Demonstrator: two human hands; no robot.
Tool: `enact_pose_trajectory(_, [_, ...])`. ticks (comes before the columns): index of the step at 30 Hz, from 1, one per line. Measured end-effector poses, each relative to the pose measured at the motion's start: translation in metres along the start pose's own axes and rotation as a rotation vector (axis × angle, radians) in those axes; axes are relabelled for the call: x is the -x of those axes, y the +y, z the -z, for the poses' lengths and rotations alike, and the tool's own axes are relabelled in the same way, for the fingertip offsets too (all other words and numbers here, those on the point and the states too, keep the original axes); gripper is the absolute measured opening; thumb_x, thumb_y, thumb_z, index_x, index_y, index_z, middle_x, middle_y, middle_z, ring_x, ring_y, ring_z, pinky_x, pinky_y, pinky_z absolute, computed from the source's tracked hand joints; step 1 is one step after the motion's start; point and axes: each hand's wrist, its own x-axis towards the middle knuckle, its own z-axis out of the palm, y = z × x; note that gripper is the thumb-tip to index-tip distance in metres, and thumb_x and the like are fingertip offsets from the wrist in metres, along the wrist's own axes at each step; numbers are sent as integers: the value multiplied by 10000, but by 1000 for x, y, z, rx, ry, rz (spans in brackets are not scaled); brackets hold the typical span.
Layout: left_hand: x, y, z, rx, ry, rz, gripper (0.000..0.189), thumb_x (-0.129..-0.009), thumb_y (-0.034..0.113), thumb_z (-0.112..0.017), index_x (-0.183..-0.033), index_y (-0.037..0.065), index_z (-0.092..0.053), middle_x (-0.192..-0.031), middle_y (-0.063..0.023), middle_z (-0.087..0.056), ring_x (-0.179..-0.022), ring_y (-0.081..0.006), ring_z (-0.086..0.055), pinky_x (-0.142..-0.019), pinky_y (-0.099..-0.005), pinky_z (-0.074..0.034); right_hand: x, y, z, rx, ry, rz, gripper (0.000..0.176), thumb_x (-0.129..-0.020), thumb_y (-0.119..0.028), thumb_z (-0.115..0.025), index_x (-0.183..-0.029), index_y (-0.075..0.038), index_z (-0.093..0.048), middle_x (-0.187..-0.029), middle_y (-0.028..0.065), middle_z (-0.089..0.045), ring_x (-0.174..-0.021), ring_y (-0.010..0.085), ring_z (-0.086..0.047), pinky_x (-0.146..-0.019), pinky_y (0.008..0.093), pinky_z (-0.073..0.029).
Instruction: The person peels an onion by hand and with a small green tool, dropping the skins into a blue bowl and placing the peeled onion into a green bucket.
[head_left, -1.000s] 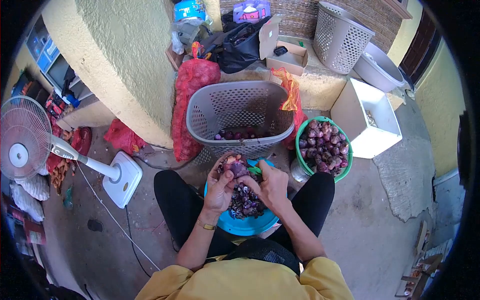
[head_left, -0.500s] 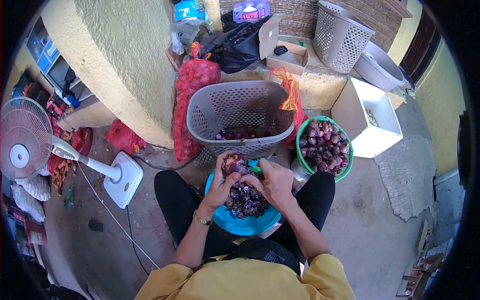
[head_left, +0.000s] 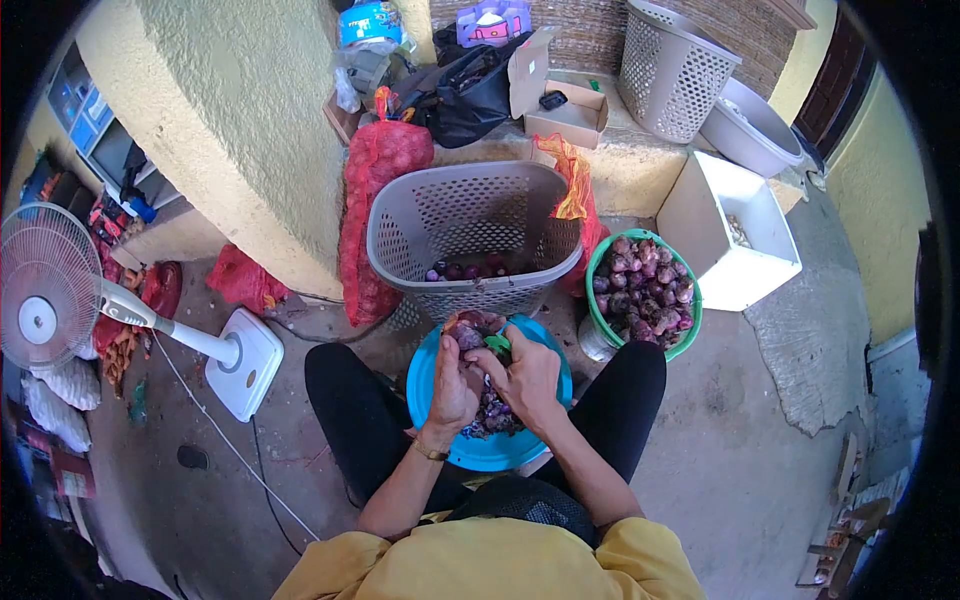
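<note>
Left hand (head_left: pixel 455 388) cradles a red onion (head_left: pixel 468 334) over the blue basin's (head_left: pixel 495 457) far edge, likely so scraps (head_left: pixel 493 418) collect inside; right hand (head_left: pixel 532 376) grips a green tool (head_left: pixel 497 343) close by.

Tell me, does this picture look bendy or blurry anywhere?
Head view: bent, with black corners, the fan leaning near the edge; head view: soft light, the white box looking bright; head view: left hand and right hand fairly clear, but the green piece at the right hand too small to make out properly.
</note>
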Motion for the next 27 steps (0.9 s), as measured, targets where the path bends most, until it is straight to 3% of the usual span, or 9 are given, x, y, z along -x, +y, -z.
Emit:
enact_pose_trajectory(6, [0, 6, -10, -20, -36, -11, 473, -1055, 387, -403, -1360, 30, -454, -1307, -116, -564, -1198, -190, -535, -1036, -314, -412, 1, 14, -4, 81, 39, 38, 449, -787, -441, -775, -770, -43, -567, -606, 175, -573, -552, 380, -585, -491, 434, -428])
enact_pose_trajectory(8, [-1, 8, -10, -180, -122, -111, 438, -1045, 334, -453, -1395, 71, -436, -1343, -120, -552, -1231, -209, -534, -1041, -356, -447, 1, 17, -3, 39, 31, 35, 473, -782, -470, -772, -763, -50, -557, -589, 144, -589, -531, 336, -598, -484, 413, -433])
enact_pose_trajectory(9, [1, 13, -13, -180, -121, -111, 438, -1045, 334, -453, -1395, 71, -436, -1343, -120, -552, -1231, -209, -534, -1041, -356, -447, 0, 19, -1, 39, 30, 36, 473, -782, -470, -772, -763, -50, -557, -589, 144, -589, -531, 336, -598, -484, 413, -433])
enact_pose_trajectory(11, [7, 24, -21, -202, -35, -8, 473, -1000, 195, -557, -1429, 70, -401, -1343, -113, -541, -1251, -194, -510, -1066, -349, -422, -1, 22, 0, -86, -13, -119, 481, -784, -473, -773, -749, -50, -547, -559, 135, -558, -511, 343, -574, -488, 413, -427])
enact_pose_trajectory(15, [-4, 30, -16, -272, -74, -87, 563, -929, 131, -652, -1428, 46, -405, -1320, -96, -552, -1227, -185, -524, -1077, -345, -409, -3, 14, 12, -61, -19, -111, 472, -787, -449, -780, -739, -48, -535, -566, 132, -551, -526, 342, -573, -498, 413, -436])
enact_pose_trajectory(18, [-9, 44, -13, -522, -115, -175, 638, -853, 104, -733, -1405, 13, -426, -1328, -94, -553, -1216, -193, -536, -1075, -347, -414, -8, 12, 21, 10, 100, 50, 456, -791, -423, -788, -749, -48, -531, -605, 132, -563, -558, 335, -585, -511, 419, -445])
enact_pose_trajectory(20, [-9, 50, -10, -611, -125, -202, 679, -795, 6, -771, -1384, -13, -434, -1341, -99, -537, -1222, -182, -525, -1068, -344, -420, -12, 8, 33, 112, 12, 122, 429, -783, -397, -795, -788, -52, -540, -663, 139, -587, -618, 335, -609, -537, 424, -462])
enact_pose_trajectory(27, [-8, 54, -4, -628, -116, -223, 694, -743, 38, -833, -1336, 2, -473, -1301, -96, -553, -1207, -185, -531, -1051, -343, -435, -24, 3, 48, 122, -190, 280, 408, -746, -327, -817, -912, -44, -574, -753, 143, -623, -695, 341, -637, -588, 411, -492])
